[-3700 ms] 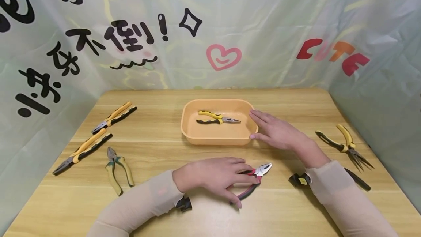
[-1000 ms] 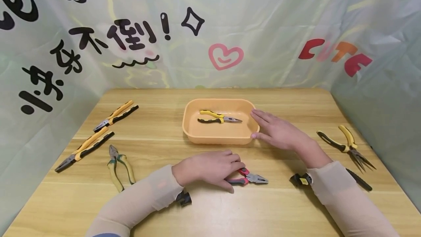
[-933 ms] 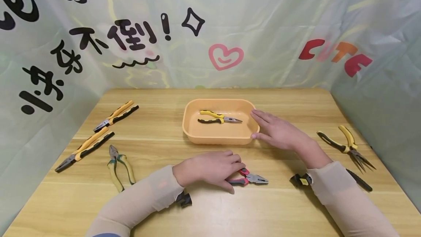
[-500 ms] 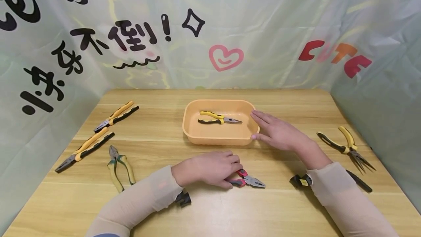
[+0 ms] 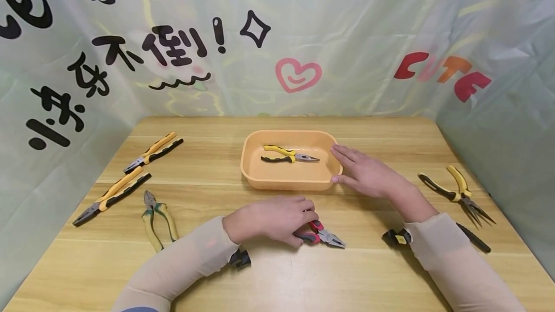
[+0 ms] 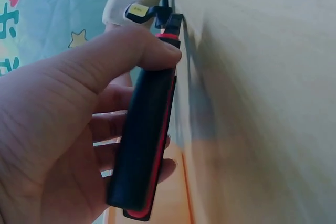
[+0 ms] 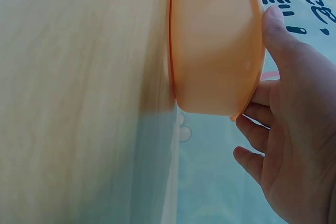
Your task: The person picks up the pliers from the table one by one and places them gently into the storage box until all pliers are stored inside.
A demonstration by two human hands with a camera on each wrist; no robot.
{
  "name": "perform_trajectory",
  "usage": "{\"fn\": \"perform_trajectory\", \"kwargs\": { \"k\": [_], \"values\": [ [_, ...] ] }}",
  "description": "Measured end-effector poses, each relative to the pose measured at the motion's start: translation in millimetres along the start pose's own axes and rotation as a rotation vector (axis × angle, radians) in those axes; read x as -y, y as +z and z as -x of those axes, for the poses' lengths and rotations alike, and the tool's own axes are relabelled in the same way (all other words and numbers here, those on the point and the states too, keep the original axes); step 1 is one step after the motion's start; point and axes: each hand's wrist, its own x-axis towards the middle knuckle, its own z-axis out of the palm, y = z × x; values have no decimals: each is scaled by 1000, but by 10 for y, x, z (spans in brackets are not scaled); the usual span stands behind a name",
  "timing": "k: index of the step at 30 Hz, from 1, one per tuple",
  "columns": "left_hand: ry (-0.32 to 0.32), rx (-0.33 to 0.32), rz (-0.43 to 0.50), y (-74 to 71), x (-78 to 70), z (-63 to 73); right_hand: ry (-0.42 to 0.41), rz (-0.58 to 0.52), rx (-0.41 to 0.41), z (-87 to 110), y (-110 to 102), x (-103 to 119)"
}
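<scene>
My left hand [image 5: 277,218] grips a pair of combination pliers [image 5: 329,239] with red and black handles, low over the table in front of the tray. In the left wrist view, the thumb lies along one handle and the fingers curl behind the pliers [image 6: 144,140]. The metal jaws point right and toward me in the head view. My right hand [image 5: 368,172] rests with its fingertips and thumb on the right end of an orange plastic tray [image 5: 288,186]. Yellow-and-black needle-nose pliers [image 5: 292,157] lie inside the tray.
Two orange-and-black pliers [image 5: 153,152] [image 5: 104,203] and green-and-yellow diagonal cutters [image 5: 151,213] lie at left. Spread yellow-handled needle-nose pliers [image 5: 461,195] lie at right. A black handle [image 5: 474,238] shows past the right sleeve. A printed curtain [image 5: 355,37] encloses the table.
My left hand has closed its fingers around the red-handled pliers, then drawn them slightly left, their jaws swinging toward me. The right hand and tray have stayed in place.
</scene>
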Motion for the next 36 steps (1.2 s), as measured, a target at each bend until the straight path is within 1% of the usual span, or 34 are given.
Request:
{"fn": "perform_trajectory", "kwargs": {
  "k": [3, 6, 9, 14, 28, 31, 36],
  "values": [
    [-3, -13, 3, -17, 6, 15, -1, 4, -3, -6, 1, -2],
    [5, -23, -20, -22, 13, 20, 0, 5, -2, -7, 3, 2],
    [8, -22, -24, -24, 20, 15, 1, 1, 0, -1, 7, 5],
    [-3, -32, -6, -28, 39, 14, 2, 2, 1, -2, 6, 4],
    [41, -166, -7, -58, 110, 55, 6, -7, 2, 4, 11, -4],
    [43, -179, -11, -79, 127, 72, 5, -9, 0, -2, 13, -5],
    [32, -177, -22, -115, 156, 94, 10, -6, 3, -9, 14, -2]
  ]
}}
